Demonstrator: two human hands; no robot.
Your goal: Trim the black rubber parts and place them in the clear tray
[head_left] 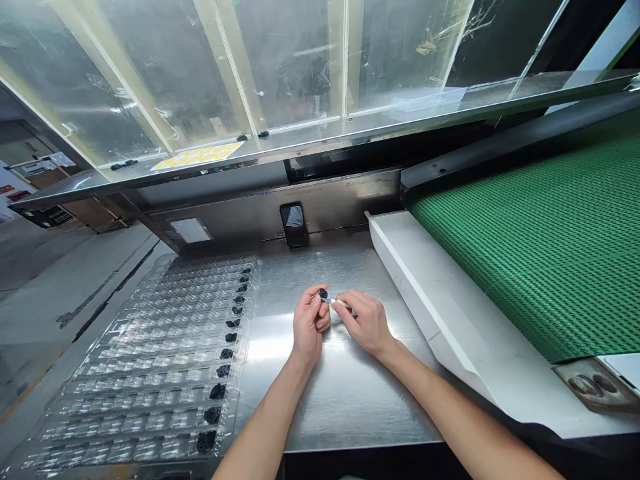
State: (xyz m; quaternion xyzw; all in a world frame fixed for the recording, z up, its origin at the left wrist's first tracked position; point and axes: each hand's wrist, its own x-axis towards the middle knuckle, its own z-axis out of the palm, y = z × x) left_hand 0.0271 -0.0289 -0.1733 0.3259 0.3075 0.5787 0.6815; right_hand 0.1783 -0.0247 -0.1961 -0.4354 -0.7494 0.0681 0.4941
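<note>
My left hand (310, 323) pinches a small black part (323, 293) between thumb and fingertips above the steel worktable (345, 393). My right hand (364, 321) is closed on a thin pale tool (338, 303) whose tip touches the black part. Both hands meet over the middle of the table. To the left lies a clear plastic blister tray (150, 367) with many small pockets. Its rightmost column holds several black parts (220, 372); the other pockets look bare.
A green mesh conveyor belt (540, 253) runs along the right, bordered by a white sloped guard (435, 313). A clear machine cover (280, 73) overhangs the back, with a small black sensor block (295, 225) below it. Floor lies to the left.
</note>
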